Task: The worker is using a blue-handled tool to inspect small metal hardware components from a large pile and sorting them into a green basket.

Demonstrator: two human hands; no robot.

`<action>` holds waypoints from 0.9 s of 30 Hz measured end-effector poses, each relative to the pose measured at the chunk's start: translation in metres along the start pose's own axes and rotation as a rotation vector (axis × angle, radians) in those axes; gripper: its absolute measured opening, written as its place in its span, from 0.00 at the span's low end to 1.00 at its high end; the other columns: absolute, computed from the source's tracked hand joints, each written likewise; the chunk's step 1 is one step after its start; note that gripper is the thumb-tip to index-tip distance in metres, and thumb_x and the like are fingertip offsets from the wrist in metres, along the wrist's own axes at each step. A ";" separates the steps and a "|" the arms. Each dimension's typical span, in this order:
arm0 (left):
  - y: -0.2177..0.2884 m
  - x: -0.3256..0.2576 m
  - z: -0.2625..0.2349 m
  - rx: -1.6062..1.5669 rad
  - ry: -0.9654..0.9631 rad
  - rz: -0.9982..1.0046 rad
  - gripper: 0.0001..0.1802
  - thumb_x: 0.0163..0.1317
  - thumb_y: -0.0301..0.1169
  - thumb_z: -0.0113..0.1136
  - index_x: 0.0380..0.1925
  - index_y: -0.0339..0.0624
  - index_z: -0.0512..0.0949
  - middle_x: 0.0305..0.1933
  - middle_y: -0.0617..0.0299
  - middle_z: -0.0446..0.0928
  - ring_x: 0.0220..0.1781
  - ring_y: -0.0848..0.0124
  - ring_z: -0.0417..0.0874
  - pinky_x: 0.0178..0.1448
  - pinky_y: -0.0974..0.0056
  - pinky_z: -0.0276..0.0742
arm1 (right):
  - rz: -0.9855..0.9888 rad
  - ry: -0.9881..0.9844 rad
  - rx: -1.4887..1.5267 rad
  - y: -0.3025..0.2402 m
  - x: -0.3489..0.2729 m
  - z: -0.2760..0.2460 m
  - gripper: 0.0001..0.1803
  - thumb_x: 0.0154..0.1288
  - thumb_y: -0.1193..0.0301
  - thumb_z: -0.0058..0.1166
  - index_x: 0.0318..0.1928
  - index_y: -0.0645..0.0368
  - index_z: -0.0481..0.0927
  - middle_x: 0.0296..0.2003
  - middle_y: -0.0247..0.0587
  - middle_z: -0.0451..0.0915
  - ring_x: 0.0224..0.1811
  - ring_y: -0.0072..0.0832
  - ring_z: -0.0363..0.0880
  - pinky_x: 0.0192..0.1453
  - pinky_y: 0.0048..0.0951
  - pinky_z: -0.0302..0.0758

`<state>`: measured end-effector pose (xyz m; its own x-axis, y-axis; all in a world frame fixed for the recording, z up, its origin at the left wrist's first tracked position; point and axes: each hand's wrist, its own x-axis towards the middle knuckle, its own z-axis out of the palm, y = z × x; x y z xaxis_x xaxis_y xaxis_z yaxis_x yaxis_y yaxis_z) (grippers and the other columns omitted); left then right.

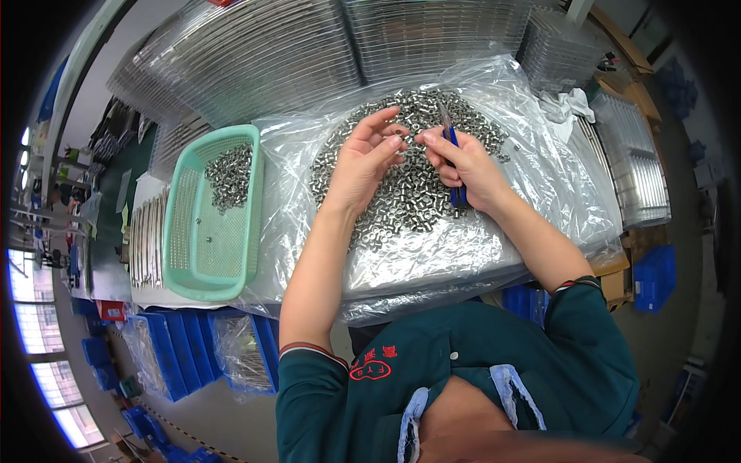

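Your left hand (363,158) hovers over the pile of small metal nuts (401,166), fingers spread and slightly curled, with the thumb and forefinger tips pinched on what looks like a single nut at the point where both hands meet; the piece is too small to make out clearly. Your right hand (463,166) is closed around a pair of blue-handled pliers (451,143), whose thin metal tip points up and away from you, just beside the left fingertips. The nuts lie heaped on a sheet of clear plastic (540,177) that covers the bench, spreading out beneath both of your wrists. To your left, touching the edge of the plastic, sits a pale green basket (189,255) with a smaller heap of the same nuts in its far end and a few loose ones on its bottom. Stacks of clear plastic trays (255,54) stand behind the work area, and blue bins (170,351) sit lower down on your left.
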<state>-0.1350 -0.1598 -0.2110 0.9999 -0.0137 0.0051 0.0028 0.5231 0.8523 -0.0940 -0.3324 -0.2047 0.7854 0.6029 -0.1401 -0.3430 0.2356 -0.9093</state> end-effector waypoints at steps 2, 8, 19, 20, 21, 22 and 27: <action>-0.002 0.000 0.003 0.158 -0.018 0.072 0.23 0.56 0.24 0.57 0.54 0.44 0.67 0.43 0.63 0.73 0.39 0.77 0.75 0.43 0.72 0.73 | 0.036 -0.019 0.023 0.001 0.001 -0.002 0.14 0.62 0.60 0.52 0.39 0.57 0.75 0.22 0.24 0.69 0.14 0.06 0.57 0.14 0.09 0.51; -0.009 -0.003 0.008 0.746 -0.063 0.305 0.27 0.55 0.23 0.57 0.56 0.42 0.64 0.43 0.62 0.72 0.39 0.77 0.75 0.43 0.73 0.71 | 0.114 -0.049 -0.002 0.004 0.004 -0.003 0.12 0.62 0.59 0.51 0.31 0.55 0.72 0.22 0.23 0.68 0.14 0.05 0.56 0.13 0.09 0.50; -0.015 -0.001 0.003 0.780 -0.034 0.302 0.13 0.58 0.28 0.57 0.43 0.38 0.73 0.45 0.64 0.72 0.35 0.82 0.73 0.39 0.76 0.69 | 0.291 -0.133 0.222 0.002 0.004 -0.006 0.10 0.66 0.65 0.46 0.40 0.58 0.74 0.22 0.22 0.68 0.14 0.05 0.56 0.13 0.08 0.52; -0.015 0.000 0.001 0.728 -0.007 0.238 0.13 0.58 0.29 0.57 0.42 0.39 0.73 0.42 0.64 0.72 0.34 0.81 0.73 0.36 0.76 0.69 | 0.293 -0.138 0.220 0.002 0.004 -0.005 0.10 0.66 0.65 0.46 0.40 0.58 0.74 0.22 0.22 0.68 0.14 0.05 0.56 0.13 0.08 0.52; -0.014 0.000 -0.001 0.676 0.020 0.175 0.12 0.58 0.31 0.57 0.41 0.39 0.73 0.39 0.63 0.73 0.33 0.80 0.73 0.34 0.76 0.68 | 0.289 -0.129 0.196 0.002 0.004 -0.005 0.12 0.66 0.65 0.46 0.44 0.60 0.73 0.22 0.23 0.67 0.14 0.05 0.56 0.13 0.08 0.52; -0.007 -0.002 0.004 0.447 0.078 0.111 0.12 0.60 0.34 0.55 0.40 0.40 0.73 0.34 0.64 0.74 0.30 0.81 0.72 0.30 0.77 0.67 | 0.286 -0.120 0.174 0.002 0.005 -0.005 0.15 0.66 0.66 0.45 0.49 0.61 0.72 0.22 0.23 0.67 0.14 0.05 0.56 0.13 0.08 0.52; 0.029 0.002 -0.033 -0.122 0.414 0.480 0.16 0.63 0.40 0.52 0.42 0.40 0.72 0.32 0.65 0.74 0.27 0.81 0.70 0.28 0.76 0.65 | 0.275 -0.119 0.171 -0.006 0.002 -0.001 0.19 0.68 0.66 0.41 0.54 0.65 0.68 0.21 0.22 0.64 0.15 0.05 0.54 0.13 0.07 0.52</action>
<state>-0.1325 -0.1168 -0.2037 0.8128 0.5635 0.1478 -0.4691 0.4826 0.7396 -0.0899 -0.3336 -0.2003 0.5896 0.7438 -0.3150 -0.6228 0.1704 -0.7636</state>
